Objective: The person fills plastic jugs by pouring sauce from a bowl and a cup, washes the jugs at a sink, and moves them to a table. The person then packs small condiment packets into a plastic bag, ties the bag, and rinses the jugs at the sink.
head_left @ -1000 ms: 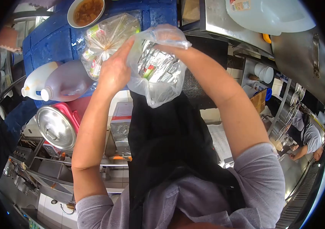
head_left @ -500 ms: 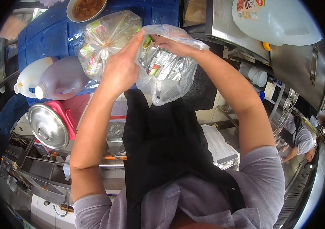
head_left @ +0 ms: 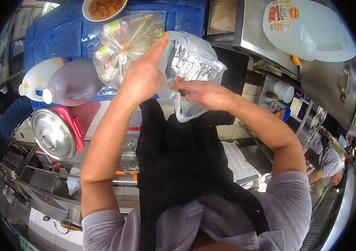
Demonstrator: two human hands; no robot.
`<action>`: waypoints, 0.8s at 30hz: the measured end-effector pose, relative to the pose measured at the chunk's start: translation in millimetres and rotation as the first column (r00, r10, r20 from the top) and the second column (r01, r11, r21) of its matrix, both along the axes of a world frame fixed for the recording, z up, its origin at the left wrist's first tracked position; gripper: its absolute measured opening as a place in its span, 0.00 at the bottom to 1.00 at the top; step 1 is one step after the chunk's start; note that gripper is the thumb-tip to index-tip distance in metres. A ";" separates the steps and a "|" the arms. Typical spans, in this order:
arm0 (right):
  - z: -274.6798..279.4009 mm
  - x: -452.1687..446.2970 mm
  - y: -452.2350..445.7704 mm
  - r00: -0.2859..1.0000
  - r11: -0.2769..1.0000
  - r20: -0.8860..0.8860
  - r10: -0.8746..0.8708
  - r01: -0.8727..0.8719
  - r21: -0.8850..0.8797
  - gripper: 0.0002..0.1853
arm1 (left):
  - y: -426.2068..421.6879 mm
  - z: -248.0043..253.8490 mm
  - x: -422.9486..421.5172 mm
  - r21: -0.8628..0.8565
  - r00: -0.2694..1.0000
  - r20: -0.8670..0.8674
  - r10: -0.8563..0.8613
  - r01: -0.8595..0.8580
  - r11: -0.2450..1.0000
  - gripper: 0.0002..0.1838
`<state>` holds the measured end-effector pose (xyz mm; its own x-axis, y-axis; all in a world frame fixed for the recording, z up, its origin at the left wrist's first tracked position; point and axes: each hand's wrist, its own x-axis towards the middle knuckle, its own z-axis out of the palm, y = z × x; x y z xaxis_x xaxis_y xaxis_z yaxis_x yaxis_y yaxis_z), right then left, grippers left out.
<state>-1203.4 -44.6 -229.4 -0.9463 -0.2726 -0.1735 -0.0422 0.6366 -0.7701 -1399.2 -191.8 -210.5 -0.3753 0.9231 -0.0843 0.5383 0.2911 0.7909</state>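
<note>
A clear plastic bag gapes open at the table's near edge, filled with shiny silver packets with bits of red print. My left hand grips the bag's left rim, fingers pointing away from me. At the bag's near side, my right hand has its fingers closed at the plastic edge, the index finger stretched left toward my left hand. Just left of my left hand sits a second clear bag, gathered and knotted at the top, with green, white and red labelled packs showing inside.
A bowl of brown stew and two plastic jugs stand on the blue table. A vinegar jug rests on a steel surface at right. Lower left is a metal lid. Another person works at far right.
My right hand has come out of the bag's far side and moved down to its near edge. The left hand keeps its hold on the rim. The whole view has shifted slightly.
</note>
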 end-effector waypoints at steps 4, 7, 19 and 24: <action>-3.5 -7.7 -7.7 0.990 0.995 -0.105 0.093 -0.088 0.048 0.07 | -4.7 6.5 2.6 -0.024 0.999 0.053 -0.001 0.003 1.000 0.46; -19.1 -23.2 -23.5 0.980 0.956 -0.060 -0.191 0.172 -0.237 0.11 | -11.0 6.7 1.8 -0.084 0.999 0.043 0.022 -0.018 0.996 0.46; -42.1 -25.4 32.7 0.601 0.611 0.182 -0.778 0.657 0.440 0.19 | 10.9 -14.8 12.2 -0.107 0.998 0.016 0.062 -0.060 0.992 0.42; -129.5 23.9 -12.8 0.175 0.247 0.461 -0.870 0.964 0.100 0.24 | 20.5 -2.6 19.3 -0.098 0.995 0.047 0.087 -0.082 0.992 0.42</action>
